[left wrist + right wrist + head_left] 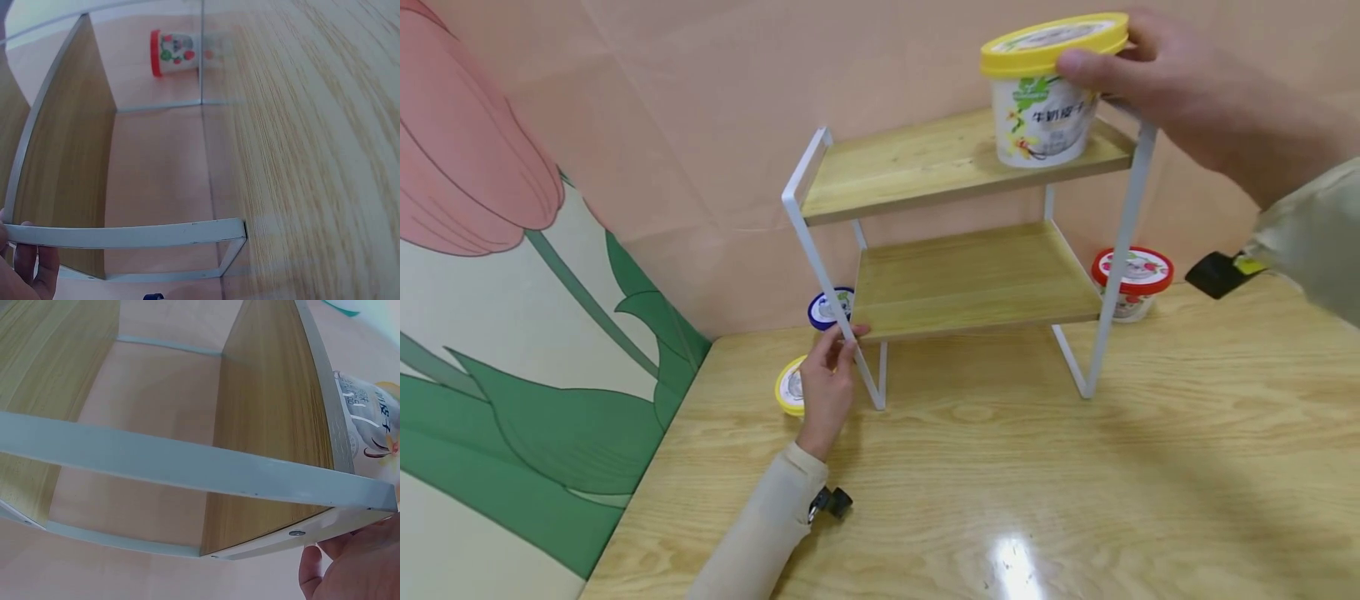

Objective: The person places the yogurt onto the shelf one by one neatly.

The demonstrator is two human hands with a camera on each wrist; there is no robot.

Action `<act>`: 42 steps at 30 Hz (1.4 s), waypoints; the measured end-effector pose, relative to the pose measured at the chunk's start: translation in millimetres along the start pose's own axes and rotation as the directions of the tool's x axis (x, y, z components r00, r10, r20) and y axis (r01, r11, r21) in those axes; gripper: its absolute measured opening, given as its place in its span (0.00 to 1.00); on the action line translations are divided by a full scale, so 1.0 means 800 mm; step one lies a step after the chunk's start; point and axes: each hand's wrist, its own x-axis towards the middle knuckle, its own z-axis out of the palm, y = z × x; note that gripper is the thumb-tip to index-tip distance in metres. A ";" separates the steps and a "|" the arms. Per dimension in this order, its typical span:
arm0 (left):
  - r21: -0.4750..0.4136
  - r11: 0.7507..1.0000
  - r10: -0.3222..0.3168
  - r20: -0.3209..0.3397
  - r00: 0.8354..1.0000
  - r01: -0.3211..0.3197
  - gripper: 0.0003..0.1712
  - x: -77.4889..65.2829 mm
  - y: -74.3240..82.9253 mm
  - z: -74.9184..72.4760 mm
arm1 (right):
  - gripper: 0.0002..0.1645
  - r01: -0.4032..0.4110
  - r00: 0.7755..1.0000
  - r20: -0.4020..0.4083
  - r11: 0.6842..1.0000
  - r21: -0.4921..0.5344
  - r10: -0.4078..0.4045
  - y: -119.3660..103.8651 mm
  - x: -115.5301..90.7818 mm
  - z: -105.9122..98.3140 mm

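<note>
A two-tier rack with wooden shelves and a pale metal frame stands on the table. My right hand grips a white tub with a yellow lid by its lid, thumb in front. The tub is over the right part of the upper shelf, slightly tilted; whether its base touches the wood I cannot tell. My left hand pinches the rack's front left leg beside the lower shelf. In the left wrist view, the left fingers curl at that leg.
Behind the left leg sits a blue-lidded tub; a yellow-lidded tub is partly hidden by the left hand. A red-lidded tub stands at the rack's right. A peach backdrop and a tulip-patterned panel border the wooden table.
</note>
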 end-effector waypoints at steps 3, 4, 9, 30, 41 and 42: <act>-0.003 1.000 -0.005 0.003 1.000 0.005 0.12 -0.001 0.000 0.000 | 0.23 0.015 1.000 -0.008 1.000 0.010 -0.015 -0.002 0.001 0.005; -0.003 1.000 -0.003 0.002 1.000 0.003 0.12 -0.001 0.000 0.000 | 0.23 0.033 0.999 -0.007 0.999 0.020 -0.033 -0.002 0.002 0.006; -0.001 1.000 0.001 -0.002 1.000 -0.001 0.13 -0.001 0.000 -0.001 | 0.23 0.037 0.999 -0.002 0.999 -0.002 -0.037 -0.005 0.006 0.007; -0.007 1.000 -0.002 0.013 1.000 0.003 0.13 -0.004 0.003 -0.004 | 0.24 0.002 1.000 -0.008 0.996 -0.091 -0.003 -0.011 0.011 0.011; 0.007 1.000 -0.002 0.006 1.000 0.002 0.13 -0.005 0.003 -0.008 | 0.25 -0.018 1.000 -0.021 0.998 -0.063 0.017 -0.010 0.010 0.015; 0.009 1.000 -0.004 0.004 1.000 0.004 0.12 -0.005 0.003 -0.008 | 0.25 -0.021 0.999 -0.027 0.998 -0.054 0.020 -0.011 0.008 0.016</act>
